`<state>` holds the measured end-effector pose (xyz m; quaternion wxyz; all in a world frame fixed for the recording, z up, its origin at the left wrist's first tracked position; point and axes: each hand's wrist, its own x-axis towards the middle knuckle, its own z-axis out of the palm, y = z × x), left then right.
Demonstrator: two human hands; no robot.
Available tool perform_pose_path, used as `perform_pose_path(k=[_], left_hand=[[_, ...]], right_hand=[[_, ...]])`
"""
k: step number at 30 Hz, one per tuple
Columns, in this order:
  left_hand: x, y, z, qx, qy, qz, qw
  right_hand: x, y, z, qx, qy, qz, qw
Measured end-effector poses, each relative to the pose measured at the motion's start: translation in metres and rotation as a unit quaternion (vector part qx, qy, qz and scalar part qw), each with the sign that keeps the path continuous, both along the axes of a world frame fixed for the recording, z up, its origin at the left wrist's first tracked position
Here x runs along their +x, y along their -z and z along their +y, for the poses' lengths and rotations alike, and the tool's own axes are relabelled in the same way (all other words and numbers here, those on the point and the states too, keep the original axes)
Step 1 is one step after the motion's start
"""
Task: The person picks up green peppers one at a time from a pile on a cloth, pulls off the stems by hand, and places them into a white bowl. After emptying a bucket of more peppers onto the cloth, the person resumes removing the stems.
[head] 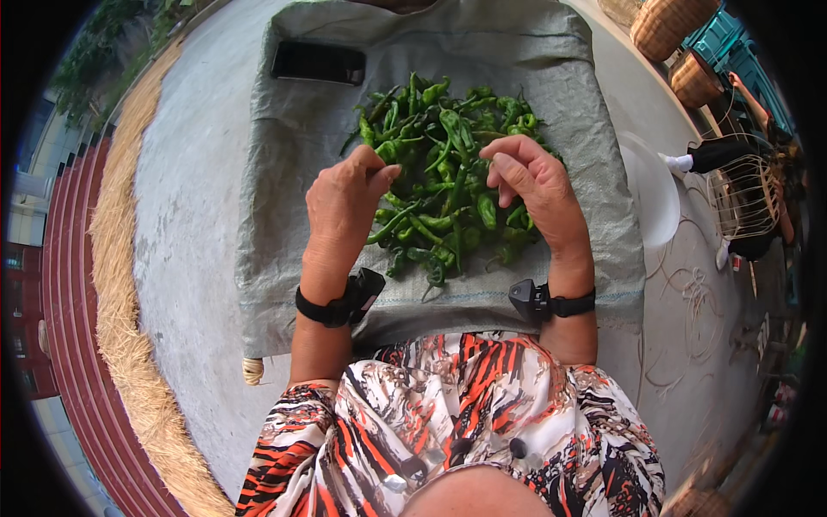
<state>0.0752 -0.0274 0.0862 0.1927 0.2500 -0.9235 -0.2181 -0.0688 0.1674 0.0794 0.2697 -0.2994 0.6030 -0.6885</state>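
Note:
A loose heap of green peppers (446, 223) lies on a grey woven plastic sheet (284, 161) spread in front of me. Over the heap's left side is my left hand (349, 190), its fingers curled and the thumb near the index finger; whether something small is pinched there cannot be told. My right hand (533, 184) hovers over the right side, fingers bent and apart from the thumb, with nothing seen in it. A black smartphone (318, 63) rests near the sheet's far left corner. Both wrists wear black straps with small devices.
Wicker baskets (696, 79) stand at the upper right. Beyond a white round object (649, 190), another person in dark clothes (723, 155) sits near an open basket frame (743, 197). Thin strips (694, 291) lie on the concrete. Straw (126, 258) lines the left, beside red steps (77, 271).

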Motion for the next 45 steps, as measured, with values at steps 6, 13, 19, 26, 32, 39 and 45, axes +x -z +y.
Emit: perform_pose_path(k=[6,13,19,26,32,39,45], left_hand=[[0.002,-0.018,0.017,0.014,0.025,0.182,0.983],[0.001,-0.013,0.023,0.104,0.072,0.241,0.962],[-0.011,-0.001,0.025,0.274,0.105,0.19,0.937],[-0.029,0.03,0.044,0.266,0.153,0.069,0.949],[-0.043,0.063,0.038,0.189,0.142,0.049,0.971],[-0.033,0.031,0.053,-0.026,0.177,0.162,0.97],[-0.024,0.016,0.054,-0.09,0.166,0.063,0.98]], right_hand=[[0.022,-0.002,-0.016,0.028,-0.112,0.077,0.99],[0.024,0.0,-0.019,0.119,-0.176,0.125,0.969],[-0.004,-0.001,0.007,-0.009,-0.041,-0.065,0.997],[-0.08,0.053,0.068,-0.368,0.139,-0.32,0.862],[-0.07,0.035,0.057,-0.293,0.167,-0.275,0.9],[-0.007,-0.004,0.006,-0.11,0.03,-0.005,0.994],[-0.001,-0.001,0.005,-0.047,-0.033,0.031,0.998]])
